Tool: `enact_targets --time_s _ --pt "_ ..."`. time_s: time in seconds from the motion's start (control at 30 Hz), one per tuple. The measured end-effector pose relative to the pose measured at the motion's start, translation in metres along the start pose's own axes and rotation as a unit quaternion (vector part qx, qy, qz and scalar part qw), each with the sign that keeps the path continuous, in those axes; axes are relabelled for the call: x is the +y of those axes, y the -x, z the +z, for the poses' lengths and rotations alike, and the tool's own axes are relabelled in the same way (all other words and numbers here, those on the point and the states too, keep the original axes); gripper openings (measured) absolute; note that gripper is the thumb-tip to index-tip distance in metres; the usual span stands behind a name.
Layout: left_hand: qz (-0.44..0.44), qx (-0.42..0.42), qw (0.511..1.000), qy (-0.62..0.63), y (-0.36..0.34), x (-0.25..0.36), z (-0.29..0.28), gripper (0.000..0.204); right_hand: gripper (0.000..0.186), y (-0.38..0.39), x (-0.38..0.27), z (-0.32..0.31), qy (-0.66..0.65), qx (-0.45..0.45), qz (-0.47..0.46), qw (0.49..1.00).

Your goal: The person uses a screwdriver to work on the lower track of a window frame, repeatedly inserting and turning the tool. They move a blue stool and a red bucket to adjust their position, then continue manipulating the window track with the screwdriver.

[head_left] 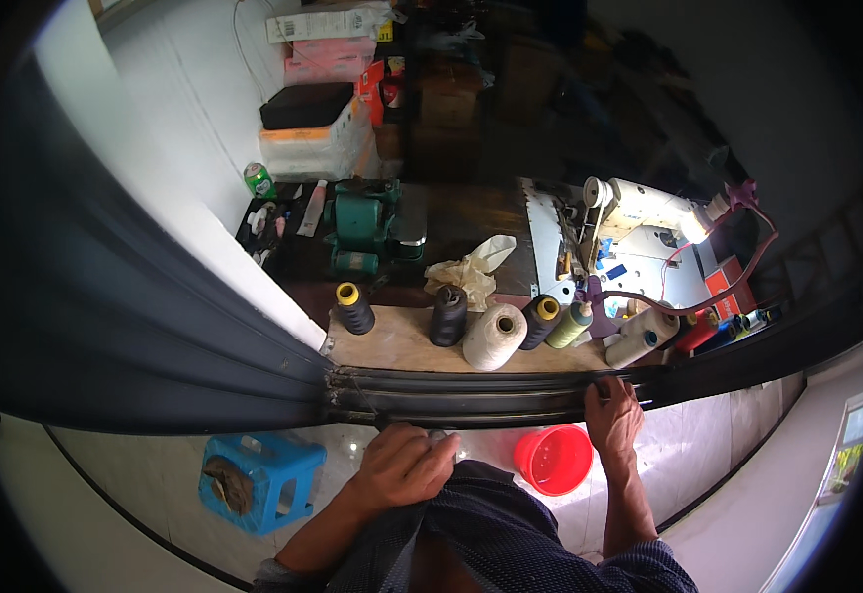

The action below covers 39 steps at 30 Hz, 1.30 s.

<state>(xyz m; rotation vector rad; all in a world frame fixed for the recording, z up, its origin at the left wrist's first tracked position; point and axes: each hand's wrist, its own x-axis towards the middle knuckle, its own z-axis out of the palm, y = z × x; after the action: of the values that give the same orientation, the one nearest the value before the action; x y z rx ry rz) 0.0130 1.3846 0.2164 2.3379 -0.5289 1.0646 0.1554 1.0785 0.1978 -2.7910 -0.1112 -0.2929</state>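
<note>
My left hand (404,466) is closed in front of the dark metal window track (471,403), its thumb pressed against curled fingers. Something small and greyish shows at the fingertips, too little to name. Farther right, my right hand (614,420) curls its fingers over the dark window frame (659,387). Just beyond the track, a wooden ledge (402,341) carries thread cones: a white cone (494,338), a black cone (448,316), a black cone with a yellow top (355,308) and a pale green cone (570,324).
A lit sewing machine (644,212) stands beyond the ledge at right, a green motor-like machine (362,217) at left. Crumpled cloth (476,272) lies between them. Below the track are a blue stool (293,479) and a red bucket (554,461). Boxes (318,138) are stacked far left.
</note>
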Motion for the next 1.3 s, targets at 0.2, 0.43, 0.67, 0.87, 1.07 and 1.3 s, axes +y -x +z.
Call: enact_targets --time_s 0.2,0.43,0.67,0.87,1.07,1.3 --pt "-0.035 0.014 0.999 0.022 -0.008 0.014 0.014 0.033 0.031 0.008 -0.016 -0.014 0.055 0.014 0.005 0.998" --pt "-0.059 -0.024 0.997 0.051 -0.021 0.015 0.025 0.064 0.032 0.019 -0.063 -0.036 -0.237 -0.135 -0.079 0.959" --pt "-0.132 -0.058 0.978 0.152 -0.008 0.001 0.029 0.092 0.070 0.034 -0.126 -0.007 -0.468 -0.442 -0.201 0.739" --pt "-0.256 -0.009 0.949 0.186 -0.004 -0.010 0.024 0.096 0.072 0.027 -0.148 0.006 -0.500 -0.554 -0.095 0.658" --pt "-0.265 0.062 0.951 0.148 0.006 -0.014 0.030 0.076 0.052 0.028 -0.169 0.031 -0.460 -0.404 -0.242 0.753" --pt "-0.261 0.103 0.960 0.012 0.022 0.003 0.013 0.052 0.034 0.033 -0.171 0.062 -0.481 -0.388 -0.195 0.761"
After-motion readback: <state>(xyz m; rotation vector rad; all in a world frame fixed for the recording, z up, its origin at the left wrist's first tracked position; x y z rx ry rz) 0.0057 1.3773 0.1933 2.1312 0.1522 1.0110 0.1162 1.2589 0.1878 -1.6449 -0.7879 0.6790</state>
